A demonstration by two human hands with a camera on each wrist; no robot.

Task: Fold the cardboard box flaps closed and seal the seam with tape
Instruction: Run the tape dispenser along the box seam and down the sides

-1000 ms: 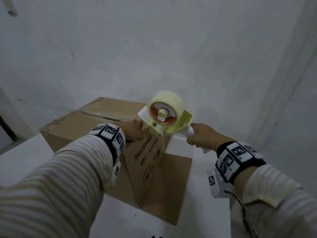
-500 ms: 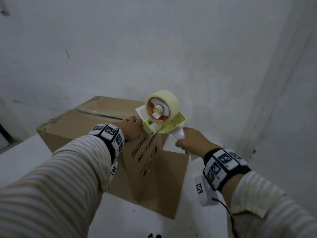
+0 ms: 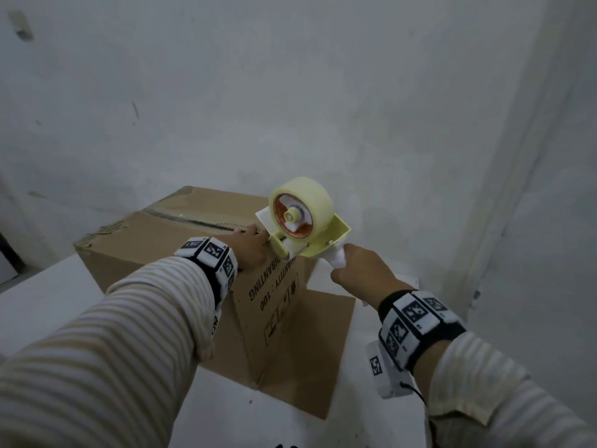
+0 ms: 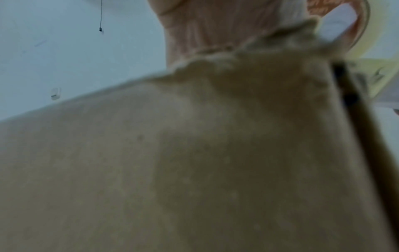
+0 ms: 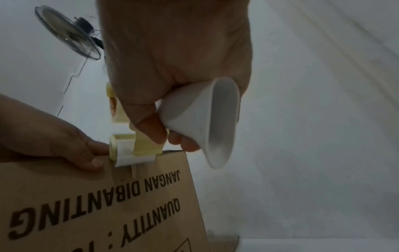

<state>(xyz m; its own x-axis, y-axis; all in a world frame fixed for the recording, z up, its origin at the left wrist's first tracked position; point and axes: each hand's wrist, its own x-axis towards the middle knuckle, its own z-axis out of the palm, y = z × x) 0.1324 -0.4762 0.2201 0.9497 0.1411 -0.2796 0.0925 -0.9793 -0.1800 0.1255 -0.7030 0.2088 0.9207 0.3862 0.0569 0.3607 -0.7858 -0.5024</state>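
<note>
left wrist view: box [image 4: 194,170] blurred, fills frame; left hand [image 4: 215,25] cut off at 12 o'clock, fingertips probably hidden behind the edge.

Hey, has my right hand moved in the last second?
Yes: against the cardboard box, the right hand, gripping the tape dispenser, has shifted left toward it and slightly lower.

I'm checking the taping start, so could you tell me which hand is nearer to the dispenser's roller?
Left. The left hand touches the box edge right beside the roller; the right hand grips the handle behind it.
</note>
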